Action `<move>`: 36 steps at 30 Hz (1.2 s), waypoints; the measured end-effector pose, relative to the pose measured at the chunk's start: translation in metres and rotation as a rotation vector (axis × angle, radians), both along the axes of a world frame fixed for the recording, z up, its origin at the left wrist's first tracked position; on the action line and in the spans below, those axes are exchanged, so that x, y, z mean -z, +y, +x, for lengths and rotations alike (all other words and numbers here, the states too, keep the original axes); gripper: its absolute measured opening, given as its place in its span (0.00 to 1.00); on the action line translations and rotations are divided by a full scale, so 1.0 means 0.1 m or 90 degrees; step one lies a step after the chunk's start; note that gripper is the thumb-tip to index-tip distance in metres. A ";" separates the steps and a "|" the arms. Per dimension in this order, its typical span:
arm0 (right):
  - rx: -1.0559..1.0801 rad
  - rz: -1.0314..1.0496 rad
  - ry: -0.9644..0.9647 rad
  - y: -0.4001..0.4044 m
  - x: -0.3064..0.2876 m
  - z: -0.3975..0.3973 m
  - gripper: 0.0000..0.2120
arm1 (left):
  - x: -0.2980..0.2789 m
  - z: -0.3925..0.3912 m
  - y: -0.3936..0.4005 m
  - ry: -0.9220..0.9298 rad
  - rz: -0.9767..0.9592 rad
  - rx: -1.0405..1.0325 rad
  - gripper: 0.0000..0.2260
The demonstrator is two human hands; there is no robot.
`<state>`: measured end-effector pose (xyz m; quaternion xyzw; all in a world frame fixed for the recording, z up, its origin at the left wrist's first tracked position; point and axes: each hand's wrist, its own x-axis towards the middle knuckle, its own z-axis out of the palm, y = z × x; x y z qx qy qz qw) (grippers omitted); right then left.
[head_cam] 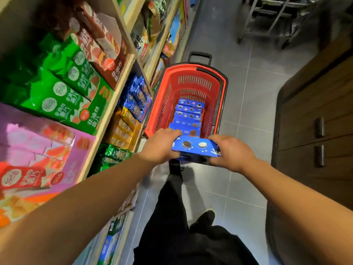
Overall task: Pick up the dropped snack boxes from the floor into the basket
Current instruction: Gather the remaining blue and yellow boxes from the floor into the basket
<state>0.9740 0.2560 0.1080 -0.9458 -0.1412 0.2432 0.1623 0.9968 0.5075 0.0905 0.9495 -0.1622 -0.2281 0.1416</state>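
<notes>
A blue snack box [194, 147] printed with cookies is held level just above the near rim of the red basket [158, 106]. My left hand [161, 146] grips its left end and my right hand [230, 152] grips its right end. Inside the basket, several more blue snack boxes [189, 113] lie in a row along the bottom. The basket stands on the grey tiled floor, its black handle [199, 56] at the far end.
Wooden shelves [107, 119] packed with snack bags and boxes run along the left. A dark wooden cabinet [315, 121] stands on the right, and a metal rack [271, 20] at the far right. Grey floor tiles [250, 88] lie between them. My dark-trousered legs and shoe [202, 219] are below.
</notes>
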 end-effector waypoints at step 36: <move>0.049 -0.144 0.109 0.52 4.67 3.13 0.33 | 4.66 3.18 0.07 0.176 0.026 -0.120 0.32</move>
